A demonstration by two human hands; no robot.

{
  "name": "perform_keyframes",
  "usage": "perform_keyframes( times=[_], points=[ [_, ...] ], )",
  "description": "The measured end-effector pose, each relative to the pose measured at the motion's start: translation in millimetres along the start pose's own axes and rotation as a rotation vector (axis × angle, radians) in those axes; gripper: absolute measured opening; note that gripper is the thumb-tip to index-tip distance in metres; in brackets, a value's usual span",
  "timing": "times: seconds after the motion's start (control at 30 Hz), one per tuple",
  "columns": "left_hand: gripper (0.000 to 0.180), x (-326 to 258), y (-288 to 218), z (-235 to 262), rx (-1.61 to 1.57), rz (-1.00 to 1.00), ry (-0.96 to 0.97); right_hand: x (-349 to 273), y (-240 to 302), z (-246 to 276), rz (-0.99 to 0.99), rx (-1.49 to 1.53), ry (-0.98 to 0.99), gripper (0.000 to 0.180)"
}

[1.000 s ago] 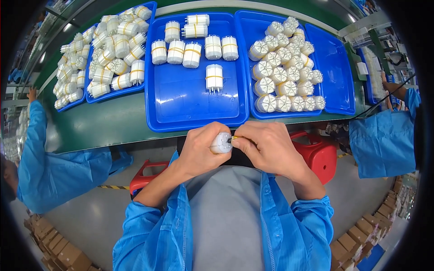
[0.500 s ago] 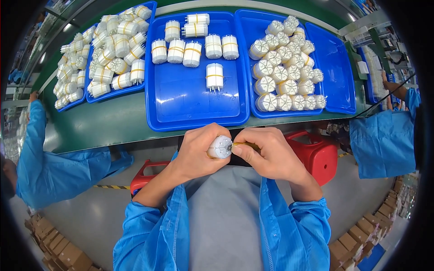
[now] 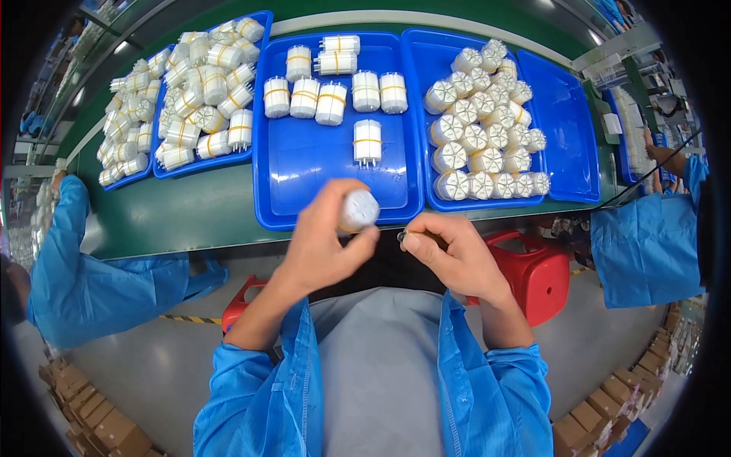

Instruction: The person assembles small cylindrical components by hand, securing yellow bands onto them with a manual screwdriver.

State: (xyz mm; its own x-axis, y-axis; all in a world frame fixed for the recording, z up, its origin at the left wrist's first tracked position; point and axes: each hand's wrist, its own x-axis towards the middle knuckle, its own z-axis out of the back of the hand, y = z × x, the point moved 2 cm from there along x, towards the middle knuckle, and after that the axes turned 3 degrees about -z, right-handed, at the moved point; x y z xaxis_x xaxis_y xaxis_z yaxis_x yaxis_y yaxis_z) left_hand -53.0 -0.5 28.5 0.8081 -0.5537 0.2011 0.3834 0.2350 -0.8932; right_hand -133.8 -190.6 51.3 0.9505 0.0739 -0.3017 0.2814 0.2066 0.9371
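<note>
Left hand (image 3: 324, 244) is pinching a white cylindrical part (image 3: 359, 210), end-face up, just below the middle blue tray (image 3: 335, 164). Right hand (image 3: 457, 255), at its 3 o'clock, is pressing fingertips on something small, unidentifiable. Holding the part steady, end-face visible, seems wise.

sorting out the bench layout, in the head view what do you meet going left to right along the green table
left blue tray heaped with white parts → middle blue tray with banded white cylinders → right blue tray with white cylinders standing on end

Glossy blue plastic trays (image 3: 335, 164), matt white plastic cylinder (image 3: 359, 209), smooth green tabletop (image 3: 190, 213).
</note>
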Motion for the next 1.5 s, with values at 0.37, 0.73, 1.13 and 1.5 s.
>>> perform_keyframes(
  times=[0.37,0.73,1.13,1.5],
  points=[
    [0.049,33,13,35,0.437,-0.164,-0.379,-13,-34,31,0.065,-0.412,-0.742,0.034],
    [0.04,-6,3,-9,-0.02,-0.221,-0.235,-12,-37,25,0.203,-0.155,-0.798,0.044],
    [0.051,-5,-12,-65,-1.206,0.096,0.011,-18,-22,-42,0.059,0.924,-0.318,0.036],
    [0.045,-9,-15,-55,-1.322,0.275,0.116,-21,-13,6,0.603,0.999,-0.262,0.056]
  ],
)
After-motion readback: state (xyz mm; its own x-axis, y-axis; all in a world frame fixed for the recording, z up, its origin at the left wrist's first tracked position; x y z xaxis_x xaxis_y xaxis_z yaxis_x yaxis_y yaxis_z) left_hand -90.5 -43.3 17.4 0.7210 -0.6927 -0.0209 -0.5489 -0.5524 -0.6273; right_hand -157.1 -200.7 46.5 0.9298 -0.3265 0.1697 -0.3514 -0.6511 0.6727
